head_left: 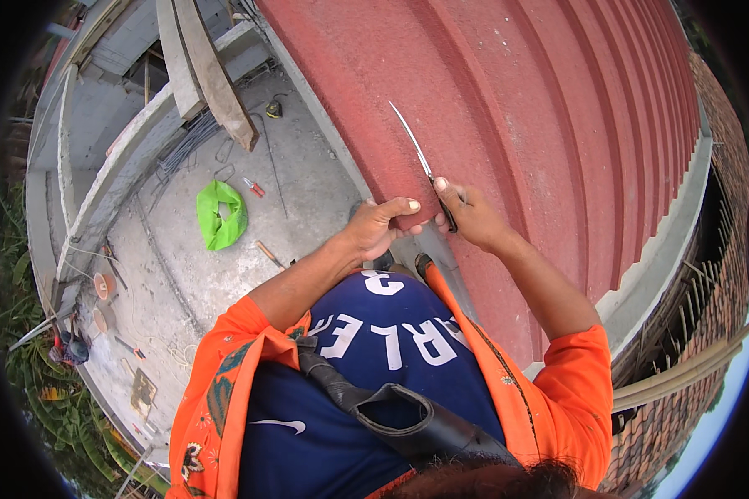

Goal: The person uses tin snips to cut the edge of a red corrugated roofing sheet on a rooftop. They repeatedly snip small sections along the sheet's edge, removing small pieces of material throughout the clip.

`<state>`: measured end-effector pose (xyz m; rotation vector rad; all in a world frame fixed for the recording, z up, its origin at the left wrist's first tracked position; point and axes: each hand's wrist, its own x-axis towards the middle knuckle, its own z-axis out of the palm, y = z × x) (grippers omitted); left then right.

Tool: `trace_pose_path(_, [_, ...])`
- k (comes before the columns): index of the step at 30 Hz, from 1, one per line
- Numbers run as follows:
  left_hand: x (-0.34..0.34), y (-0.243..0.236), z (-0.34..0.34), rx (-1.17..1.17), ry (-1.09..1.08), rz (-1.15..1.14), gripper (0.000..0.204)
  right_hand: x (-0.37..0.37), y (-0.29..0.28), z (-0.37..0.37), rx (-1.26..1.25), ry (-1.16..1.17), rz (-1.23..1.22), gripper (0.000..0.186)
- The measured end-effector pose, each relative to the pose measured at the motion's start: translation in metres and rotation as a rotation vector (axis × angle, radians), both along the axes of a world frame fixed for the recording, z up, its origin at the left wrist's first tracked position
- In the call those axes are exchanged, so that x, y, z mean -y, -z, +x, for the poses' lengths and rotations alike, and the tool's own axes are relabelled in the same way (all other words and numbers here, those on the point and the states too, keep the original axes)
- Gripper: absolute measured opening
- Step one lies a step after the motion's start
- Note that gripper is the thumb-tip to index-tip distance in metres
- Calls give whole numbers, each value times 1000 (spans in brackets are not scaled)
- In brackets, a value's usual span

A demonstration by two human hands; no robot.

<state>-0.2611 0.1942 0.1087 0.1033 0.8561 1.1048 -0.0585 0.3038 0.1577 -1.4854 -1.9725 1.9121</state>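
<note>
A building site — red roof sheeting [524, 158], bare concrete floor [312, 187], planks [215, 75].

Blade [411, 140] over roofing [524, 166], floor [312, 166] left

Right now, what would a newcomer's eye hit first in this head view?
The red ribbed roofing, filling the upper right. Then, near centre, the slim-bladed cutting tool in the right hand, beside the left hand gripping the roofing's corner. Further left, a bright green bundle on the concrete floor.

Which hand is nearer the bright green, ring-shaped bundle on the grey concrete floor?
Left. The left hand, gripping the ridged red roofing sheet, is right of the bundle; the right hand, holding the black-handled metal blade, is farther right.
</note>
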Motion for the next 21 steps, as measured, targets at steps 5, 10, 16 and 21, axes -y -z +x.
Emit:
trace_pose_path(5, [1,5,-3,20,32,22,39,-12,-27,0,8,-17,-85,61])
trace_pose_path(10, [0,3,-3,2,33,11,39,-25,-46,3,64,-105,-17,51])
trace_pose_path(16, [1,7,-4,-9,38,-27,37,-23,-55,1,70,-126,-48,32])
trace_pose_path(21, [0,13,-5,-12,33,-26,37,-26,-47,5,69,-83,-106,27])
